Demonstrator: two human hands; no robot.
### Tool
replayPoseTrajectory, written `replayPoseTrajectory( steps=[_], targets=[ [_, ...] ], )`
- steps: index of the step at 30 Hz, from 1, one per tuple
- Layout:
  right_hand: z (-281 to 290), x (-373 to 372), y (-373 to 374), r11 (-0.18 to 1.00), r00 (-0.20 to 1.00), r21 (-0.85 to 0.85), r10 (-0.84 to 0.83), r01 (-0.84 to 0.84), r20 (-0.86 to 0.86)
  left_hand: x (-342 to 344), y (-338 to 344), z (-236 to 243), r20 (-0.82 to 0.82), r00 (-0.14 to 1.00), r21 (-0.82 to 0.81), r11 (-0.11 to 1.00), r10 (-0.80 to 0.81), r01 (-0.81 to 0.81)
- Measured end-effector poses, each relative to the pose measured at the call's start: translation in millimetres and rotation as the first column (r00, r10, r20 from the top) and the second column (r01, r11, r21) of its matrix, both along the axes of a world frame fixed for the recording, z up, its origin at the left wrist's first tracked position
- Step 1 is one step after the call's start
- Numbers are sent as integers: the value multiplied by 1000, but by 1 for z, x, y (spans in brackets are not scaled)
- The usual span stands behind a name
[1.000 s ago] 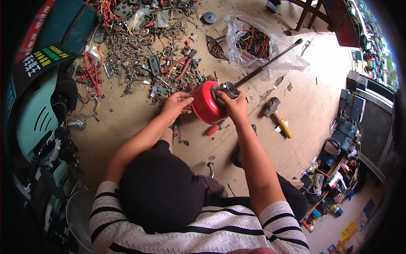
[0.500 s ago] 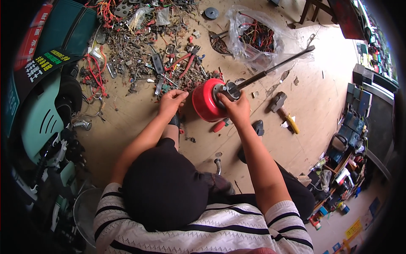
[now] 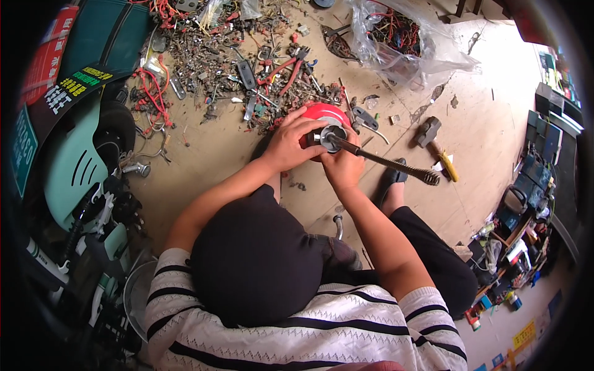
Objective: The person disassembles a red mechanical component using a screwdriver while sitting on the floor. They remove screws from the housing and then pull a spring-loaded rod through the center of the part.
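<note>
Close in front of my knees, both hands hold a red drum point(image 3: 327, 112) with a round metal hub point(image 3: 331, 138) facing up toward me. A long dark rod point(image 3: 390, 162) sticks out of the hub to the right and ends in a coiled, spring-like tip. My left hand point(image 3: 288, 142) wraps the drum's left side, with its thumb and fingers beside the hub. Around the right and near side closes my right hand point(image 3: 344, 164), its thumb by the rod's base. Most of the drum is hidden by the hands.
Scrap parts point(image 3: 216, 68) litter the floor ahead, with red-handled pliers point(image 3: 291, 77) among them. A clear plastic bag point(image 3: 427, 59) holds tangled wires. On the right lies a hammer point(image 3: 440, 148) with a yellow handle. A green machine panel point(image 3: 77, 167) stands left; cluttered shelves point(image 3: 513, 229) line the right.
My left hand has come over from beside the drum and now grips it. The drum has turned, so the rod swings from up-right to down-right. The view has shifted slightly.
</note>
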State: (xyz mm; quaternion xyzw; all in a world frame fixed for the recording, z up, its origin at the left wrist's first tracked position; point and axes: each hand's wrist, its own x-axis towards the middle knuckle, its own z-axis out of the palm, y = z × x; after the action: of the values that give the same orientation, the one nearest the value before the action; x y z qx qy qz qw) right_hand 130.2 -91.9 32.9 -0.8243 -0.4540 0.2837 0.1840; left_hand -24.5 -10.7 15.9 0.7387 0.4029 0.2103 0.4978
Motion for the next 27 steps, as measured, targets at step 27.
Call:
replayPoseTrajectory(
  steps=[27],
  targets=[
    [4, 7, -7, 956, 973, 183, 220, -228, 65, -23, -13, -2, 10, 999, 160, 986, -36, 33]
  ],
)
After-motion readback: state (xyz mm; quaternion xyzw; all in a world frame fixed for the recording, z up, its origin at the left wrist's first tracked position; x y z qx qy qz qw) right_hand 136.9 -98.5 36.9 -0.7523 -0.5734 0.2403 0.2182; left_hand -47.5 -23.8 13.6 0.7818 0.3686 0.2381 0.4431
